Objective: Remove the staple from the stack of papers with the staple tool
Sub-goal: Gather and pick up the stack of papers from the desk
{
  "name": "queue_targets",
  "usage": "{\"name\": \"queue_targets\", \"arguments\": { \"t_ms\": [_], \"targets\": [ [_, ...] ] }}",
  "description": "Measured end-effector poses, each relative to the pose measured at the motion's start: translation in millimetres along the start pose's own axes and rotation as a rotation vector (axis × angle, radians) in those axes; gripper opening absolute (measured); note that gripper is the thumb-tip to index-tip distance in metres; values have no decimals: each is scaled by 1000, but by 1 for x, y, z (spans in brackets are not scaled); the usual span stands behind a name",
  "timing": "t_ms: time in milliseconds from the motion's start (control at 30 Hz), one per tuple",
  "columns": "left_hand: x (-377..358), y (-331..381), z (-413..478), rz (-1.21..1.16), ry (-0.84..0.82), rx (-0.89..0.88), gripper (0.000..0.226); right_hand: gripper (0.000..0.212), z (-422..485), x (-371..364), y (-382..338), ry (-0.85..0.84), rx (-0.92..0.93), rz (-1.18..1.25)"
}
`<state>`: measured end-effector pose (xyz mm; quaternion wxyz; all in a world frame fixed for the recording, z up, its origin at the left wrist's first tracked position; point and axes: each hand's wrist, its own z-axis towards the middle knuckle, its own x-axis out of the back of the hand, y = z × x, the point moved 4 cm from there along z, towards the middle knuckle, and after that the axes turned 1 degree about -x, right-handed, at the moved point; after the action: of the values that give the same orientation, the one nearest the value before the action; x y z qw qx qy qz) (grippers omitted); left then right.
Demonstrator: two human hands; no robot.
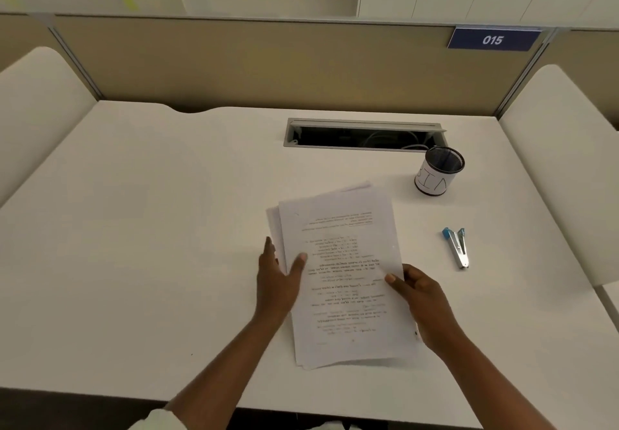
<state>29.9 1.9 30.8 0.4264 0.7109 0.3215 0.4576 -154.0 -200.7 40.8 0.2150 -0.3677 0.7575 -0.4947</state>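
Observation:
A stack of printed white papers (345, 278) lies on the white desk (150, 245), its text upside down to me and its sheets slightly fanned at the far end. My left hand (278, 282) grips the stack's left edge, thumb on top. My right hand (423, 299) holds the right edge, thumb on the top sheet. The staple tool (457, 247), silver with a blue end, lies on the desk to the right of the papers, apart from both hands. I cannot make out the staple.
A black mesh pen cup (438, 171) with a white paper label stands behind the staple tool. An open cable slot (363, 134) is set into the desk's far side. Beige partition walls enclose the desk; a blue "015" sign (492, 39) hangs top right.

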Motion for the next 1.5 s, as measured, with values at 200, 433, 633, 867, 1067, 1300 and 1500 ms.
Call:
{"name": "queue_targets", "arguments": {
  "t_ms": [200,433,633,867,1067,1300,1500],
  "targets": [
    [12,20,29,-318,-82,138,12,15,5,8,-3,-39,-12,27],
    [10,35,32,-406,-78,162,15,51,9,7,-26,358,261,-550],
    [-17,65,13,-438,-94,115,14,99,-1,-62,-48,-167,278,-529],
    [-30,82,10,-357,-230,-3,11,34,10,-59,-65,-99,337,-615],
    [7,96,46,84,26,-365,45,23,19,-23,-83,-369,121,-431],
    [8,112,69,-29,-552,-96,17,37,33,-2,-98,-565,-58,-152],
    [-1,101,69,-104,-507,27,17,23,48,9,-89,-425,-8,-294]
  ]
}}
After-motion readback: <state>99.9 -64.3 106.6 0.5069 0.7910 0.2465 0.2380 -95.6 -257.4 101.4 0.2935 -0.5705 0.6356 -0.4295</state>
